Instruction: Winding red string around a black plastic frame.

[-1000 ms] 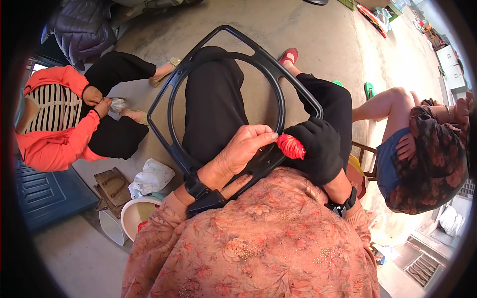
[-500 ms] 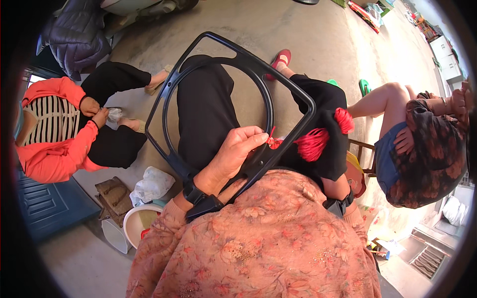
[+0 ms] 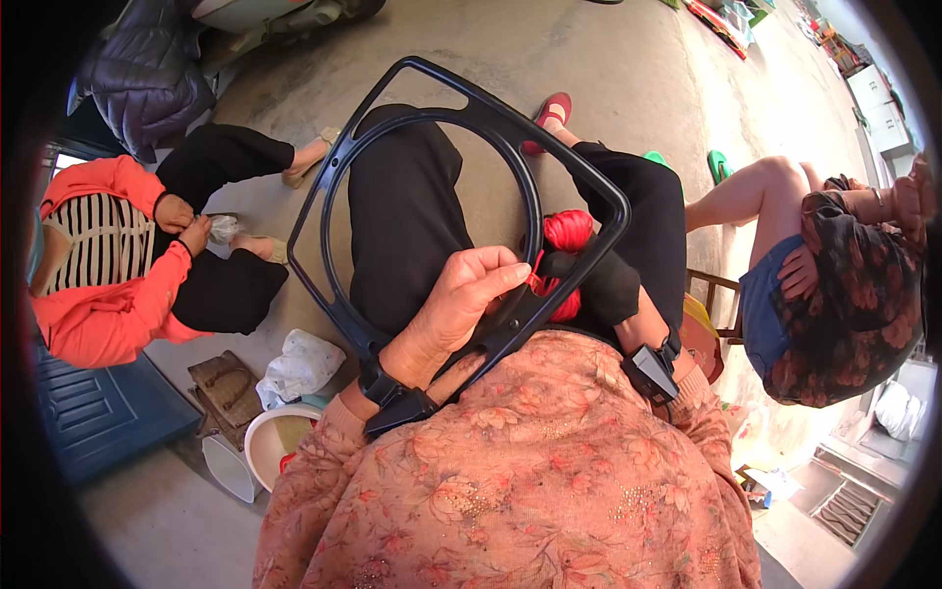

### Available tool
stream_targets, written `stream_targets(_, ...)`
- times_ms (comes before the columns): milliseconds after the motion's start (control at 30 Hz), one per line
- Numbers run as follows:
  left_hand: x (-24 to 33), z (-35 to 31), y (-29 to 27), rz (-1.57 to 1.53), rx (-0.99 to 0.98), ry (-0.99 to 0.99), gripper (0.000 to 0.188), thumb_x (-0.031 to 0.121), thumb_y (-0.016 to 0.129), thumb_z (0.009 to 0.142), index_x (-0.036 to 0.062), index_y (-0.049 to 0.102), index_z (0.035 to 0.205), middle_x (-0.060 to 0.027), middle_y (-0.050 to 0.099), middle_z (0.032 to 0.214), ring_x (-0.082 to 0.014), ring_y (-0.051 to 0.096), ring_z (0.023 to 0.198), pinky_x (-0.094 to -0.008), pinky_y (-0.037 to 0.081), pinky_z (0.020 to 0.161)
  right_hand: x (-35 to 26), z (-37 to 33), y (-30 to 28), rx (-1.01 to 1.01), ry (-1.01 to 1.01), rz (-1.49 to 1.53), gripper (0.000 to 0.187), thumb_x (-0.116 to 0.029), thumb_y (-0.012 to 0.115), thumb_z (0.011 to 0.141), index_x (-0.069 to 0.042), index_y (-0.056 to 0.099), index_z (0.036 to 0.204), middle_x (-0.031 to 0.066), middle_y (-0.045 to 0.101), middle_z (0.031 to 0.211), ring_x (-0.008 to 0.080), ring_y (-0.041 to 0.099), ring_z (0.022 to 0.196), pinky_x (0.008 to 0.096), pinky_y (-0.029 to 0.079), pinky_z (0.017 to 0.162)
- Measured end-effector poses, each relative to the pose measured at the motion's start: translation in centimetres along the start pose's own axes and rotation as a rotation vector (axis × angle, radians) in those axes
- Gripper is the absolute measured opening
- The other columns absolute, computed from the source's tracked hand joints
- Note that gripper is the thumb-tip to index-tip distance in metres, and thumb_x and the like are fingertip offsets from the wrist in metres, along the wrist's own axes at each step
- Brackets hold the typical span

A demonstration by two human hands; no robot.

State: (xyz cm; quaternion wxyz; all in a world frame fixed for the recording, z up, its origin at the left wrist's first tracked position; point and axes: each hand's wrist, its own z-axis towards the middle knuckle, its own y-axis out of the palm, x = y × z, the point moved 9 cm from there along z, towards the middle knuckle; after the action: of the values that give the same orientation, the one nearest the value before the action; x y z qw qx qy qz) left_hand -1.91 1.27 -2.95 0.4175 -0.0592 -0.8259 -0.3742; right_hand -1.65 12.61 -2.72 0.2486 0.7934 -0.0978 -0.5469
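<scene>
A black frame [image 3: 506, 334] with a rounded outer edge and a large ring inside it rests tilted across my lap. My left hand [image 3: 453, 306] lies over its near bar, thumb and forefinger pinched on a red cord [image 3: 538, 273] at the ring's right side. In a black glove, my right hand [image 3: 594, 283] is closed around a bundle of red cord [image 3: 567, 231], just under the frame's right bar. Part of the bundle shows above the glove and part below, beside the bar. The right fingers are partly hidden by the frame.
A person in an orange jacket [image 3: 108, 324] sits at the left, holding clear plastic. Another person in a dark flowered top [image 3: 849, 294] sits at the right. A white bucket [image 3: 263, 447], a white plastic bag [image 3: 302, 368] and a brown bag [image 3: 224, 385] stand at the lower left.
My right hand has swung left with the red bundle, from beyond the frame's right edge to behind its right bar. The left hand keeps its pinch on the cord.
</scene>
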Motion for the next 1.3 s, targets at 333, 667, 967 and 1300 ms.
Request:
stream_targets(333, 0.8, 0.0, -0.4, 0.030, -0.011, 0.072, 0.013, 0.013, 0.057, 0.091, 0.0028, 0.059, 0.083, 0.0007, 0.060, 0.073, -0.0041, 0.056, 0.061, -0.0164, 0.045, 0.055, 0.9, 0.3, 1.3, 0.020, 0.051, 0.171, 0.026, -0.021, 0.070, 0.083, -0.003, 0.063, 0.101, 0.0037, 0.064, 0.087, 0.0111, 0.060, 0.077, 0.0256, 0.050, 0.066)
stream_targets(667, 0.5, 0.0, 0.0, -0.117, -0.050, -0.047, 0.016, 0.013, 0.056, 0.092, -0.0012, 0.062, 0.094, -0.0051, 0.066, 0.084, -0.0096, 0.064, 0.071, -0.0207, 0.052, 0.067, -6.3, 0.3, -3.0, 0.640, -0.412, -1.098, 0.024, -0.018, 0.066, 0.087, 0.000, 0.065, 0.102, 0.0030, 0.067, 0.091, 0.0158, 0.065, 0.084, 0.0292, 0.051, 0.074)
stream_targets(967, -0.8, 0.3, 0.9, -0.170, -0.095, -0.107, 0.013, 0.011, 0.057, 0.092, -0.0015, 0.061, 0.094, -0.0085, 0.066, 0.090, -0.0122, 0.065, 0.079, -0.0230, 0.053, 0.073, 1.2, 6.2, 2.4, -0.145, -0.017, 0.120, 0.031, -0.021, 0.057, 0.092, 0.000, 0.057, 0.115, 0.0030, 0.060, 0.086, 0.0072, 0.056, 0.077, 0.0213, 0.046, 0.065)
stream_targets(1300, 9.5, -2.6, -0.2, 0.029, 0.041, 0.271, 0.021, 0.019, 0.061, 0.088, -0.0005, 0.059, 0.095, -0.0076, 0.061, 0.081, -0.0135, 0.057, 0.070, -0.0241, 0.047, 0.066, -1.5, 3.9, 2.8, -0.184, -0.139, -0.553, 0.023, -0.025, 0.060, 0.089, -0.002, 0.062, 0.096, 0.0017, 0.060, 0.087, 0.0075, 0.054, 0.075, 0.0254, 0.046, 0.066)
